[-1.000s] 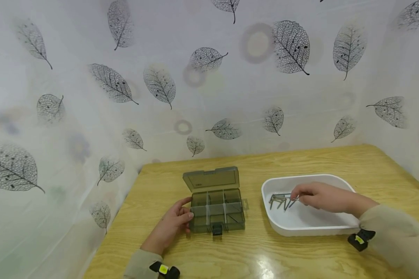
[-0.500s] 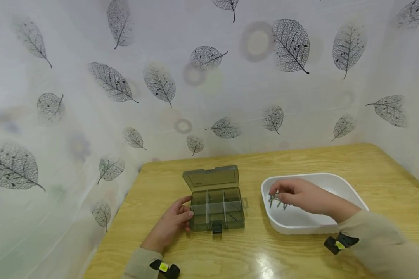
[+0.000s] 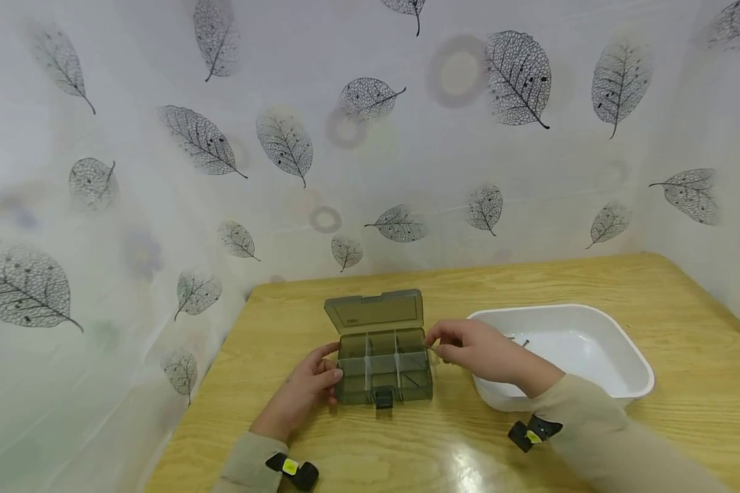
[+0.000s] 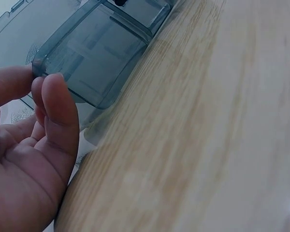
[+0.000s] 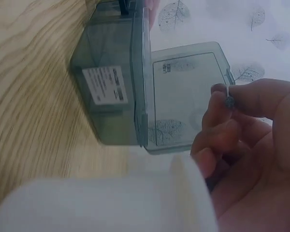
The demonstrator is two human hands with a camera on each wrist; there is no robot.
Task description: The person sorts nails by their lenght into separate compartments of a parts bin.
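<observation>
A smoky clear compartment box [image 3: 382, 366] stands on the table with its hinged lid [image 3: 376, 313] raised at the back. My left hand [image 3: 305, 392] grips the box's left side, thumb and fingertips at the wall. Just off the right end of the box, my right hand [image 3: 484, 348] pinches a nail [image 5: 229, 102] between thumb and fingers. Its round textured head shows in the right wrist view. A thin dark nail [image 3: 412, 379] lies in the front right compartment. Behind my right forearm, loose nails [image 3: 525, 343] lie in the white tray [image 3: 619, 342], mostly hidden.
The wood-grain table [image 3: 370, 452] carries both box and tray. A black latch [image 3: 384, 398] hangs at the box's front, and a label [image 5: 105, 85] is stuck to its right end. A leaf-printed sheet [image 3: 407, 171] encloses the back and sides.
My right hand has moved left from over the nails in the tray to the box's right end, with a nail pinched in its fingers. My left hand has kept its grip on the box.
</observation>
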